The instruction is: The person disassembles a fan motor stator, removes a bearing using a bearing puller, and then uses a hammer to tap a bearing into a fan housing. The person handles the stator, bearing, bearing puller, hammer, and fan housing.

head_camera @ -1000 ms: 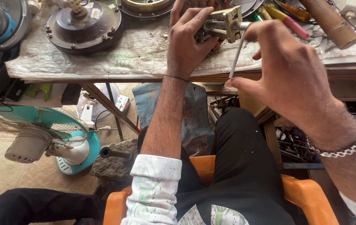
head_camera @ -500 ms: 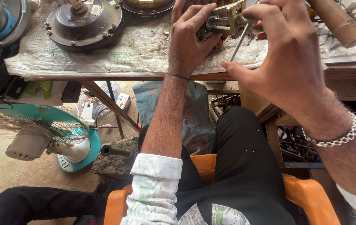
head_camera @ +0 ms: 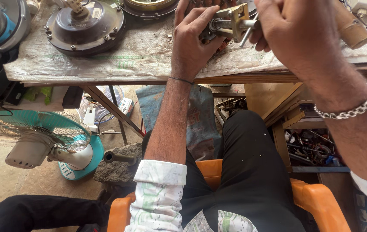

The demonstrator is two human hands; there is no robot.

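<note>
The left hand (head_camera: 194, 41) is closed around a small brass-coloured motor frame (head_camera: 228, 22) at the workbench (head_camera: 140, 56) edge. The right hand (head_camera: 293, 32) grips a metal rod (head_camera: 246, 35) touching the frame.

A brass-coloured metal motor part (head_camera: 230, 22) (steel shaft projecting rightward) sits tilted above the workbench edge.

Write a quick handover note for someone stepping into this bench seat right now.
Left hand: clamped around the brass bracket part, holding it over the bench edge.
Right hand: closed on a metal rod set against the bracket.
Nearby: dark round motor housing on the bench to the left, teal fan on the floor, orange chair underneath.
Done: part gripped, rod placed on it.
Left: whether anything is loosened or fastened cannot be told.
</note>
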